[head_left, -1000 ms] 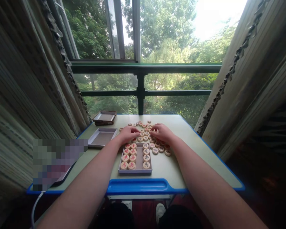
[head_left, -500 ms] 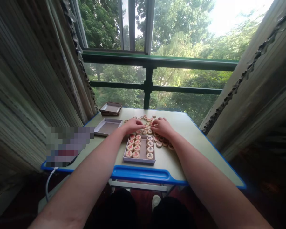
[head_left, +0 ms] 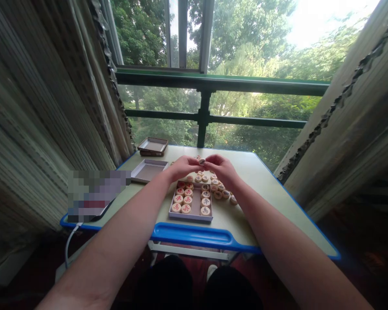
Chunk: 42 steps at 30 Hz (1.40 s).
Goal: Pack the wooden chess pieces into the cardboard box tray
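Note:
Above the loose pieces, a round wooden Chinese chess piece [head_left: 202,162] is pinched between the fingertips of both my hands. My left hand [head_left: 185,167] grips it from the left, my right hand [head_left: 221,168] from the right. Just nearer to me lies a shallow box [head_left: 195,216], with stacked-looking rows of red-marked pieces [head_left: 187,200] on its left side and a column of dark-marked pieces [head_left: 205,201] on its right. A bare strip runs between them. Loose Chinese chess pieces [head_left: 217,194] lie behind and to the right of the box; my hands partly hide others.
An open tray [head_left: 149,171] lies at the left, with smaller brown trays [head_left: 153,146] stacked behind it. A blurred-out device [head_left: 98,198] with a white cable [head_left: 67,241] rests at the table's left edge. Curtains [head_left: 336,125] flank the window beyond the table.
Both hands have come closer together and lifted slightly from among the loose pieces. A piece now shows held between their fingertips. The view has shifted a little.

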Motion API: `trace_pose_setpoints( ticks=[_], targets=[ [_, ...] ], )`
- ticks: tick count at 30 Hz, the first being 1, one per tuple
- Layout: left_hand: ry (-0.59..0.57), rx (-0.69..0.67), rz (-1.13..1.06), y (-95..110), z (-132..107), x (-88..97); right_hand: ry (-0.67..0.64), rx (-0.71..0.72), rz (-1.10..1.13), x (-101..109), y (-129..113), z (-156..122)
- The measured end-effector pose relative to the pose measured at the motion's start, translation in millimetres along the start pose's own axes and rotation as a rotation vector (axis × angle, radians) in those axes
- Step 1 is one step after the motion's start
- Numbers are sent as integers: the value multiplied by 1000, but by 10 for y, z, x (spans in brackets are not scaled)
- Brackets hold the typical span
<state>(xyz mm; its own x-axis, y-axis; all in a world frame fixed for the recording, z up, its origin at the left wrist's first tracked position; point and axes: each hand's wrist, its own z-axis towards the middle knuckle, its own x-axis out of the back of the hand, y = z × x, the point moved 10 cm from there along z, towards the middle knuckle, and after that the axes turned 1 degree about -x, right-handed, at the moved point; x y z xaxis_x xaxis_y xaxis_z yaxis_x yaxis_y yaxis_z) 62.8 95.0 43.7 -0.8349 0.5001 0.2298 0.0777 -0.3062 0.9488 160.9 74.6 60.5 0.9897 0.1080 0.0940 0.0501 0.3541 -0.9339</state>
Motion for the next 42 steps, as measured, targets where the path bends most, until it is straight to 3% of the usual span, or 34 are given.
trace_pose_setpoints(
  ticks=[6,13,17,30,34,37,42],
  targets=[
    [61,6,-4,61,-3,60,-15,10,-56,17,-20,-4],
    [10,108,10,-16,-5,38,-23,251,-489,3,-253,-56],
    [-13,153,-3,-34,-39,3,-97,266,-637,-95,-291,-73],
    [-45,188,-64,-65,-54,-3,-131,321,-783,-182,-442,-129],
    [41,196,-97,-77,-45,110,-157,256,-812,-208,-415,-136],
    [107,157,-80,-74,-23,211,-266,159,-861,-303,-298,-160],
    [98,191,-22,-144,-11,193,-404,63,-913,-444,-161,-227]
  ],
)
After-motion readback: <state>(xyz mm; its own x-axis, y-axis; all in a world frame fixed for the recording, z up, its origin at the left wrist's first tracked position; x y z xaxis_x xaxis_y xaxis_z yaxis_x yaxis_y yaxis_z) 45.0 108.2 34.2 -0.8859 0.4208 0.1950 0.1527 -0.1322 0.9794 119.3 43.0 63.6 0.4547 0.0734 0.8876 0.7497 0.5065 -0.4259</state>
